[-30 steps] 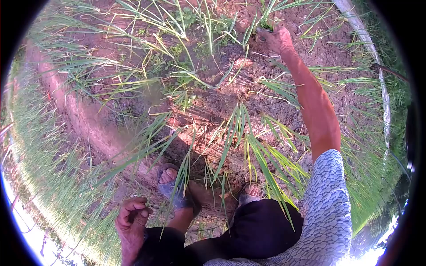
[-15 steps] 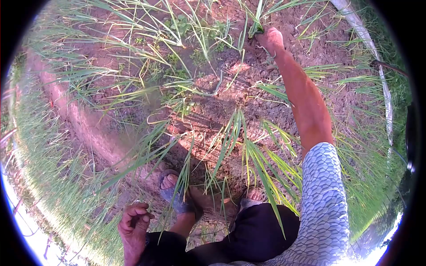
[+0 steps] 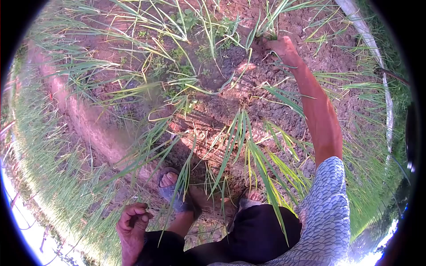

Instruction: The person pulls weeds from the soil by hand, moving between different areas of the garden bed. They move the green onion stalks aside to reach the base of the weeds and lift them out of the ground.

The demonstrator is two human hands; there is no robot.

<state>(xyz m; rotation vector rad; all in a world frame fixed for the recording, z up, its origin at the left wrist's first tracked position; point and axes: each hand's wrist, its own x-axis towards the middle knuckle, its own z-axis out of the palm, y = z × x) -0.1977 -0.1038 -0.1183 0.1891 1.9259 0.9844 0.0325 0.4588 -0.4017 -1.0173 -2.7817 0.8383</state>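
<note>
My right hand (image 3: 282, 48) reaches far forward to the soil, its fingers bent down at the foot of an onion-like plant (image 3: 271, 21) with long narrow leaves. Whatever those fingers pinch is hidden by the hand itself. Low on the left, my left hand (image 3: 132, 225) rests by my knee, fingers curled in against the thumb; I cannot make out what is in it. Long green leaves (image 3: 242, 126) from another clump spread between my feet and the right arm.
Cracked brown soil (image 3: 235, 99) carries rows of similar plants and small broad-leaved weeds (image 3: 186, 20). My sandalled left foot (image 3: 169, 181) and right foot (image 3: 254, 195) stand among the leaves. A pale strip (image 3: 366, 37) edges the plot on the right; a bare ridge (image 3: 88, 128) runs along the left.
My right hand has shifted slightly right and down in the view, and its forearm has swung right. The left hand has hardly moved.
</note>
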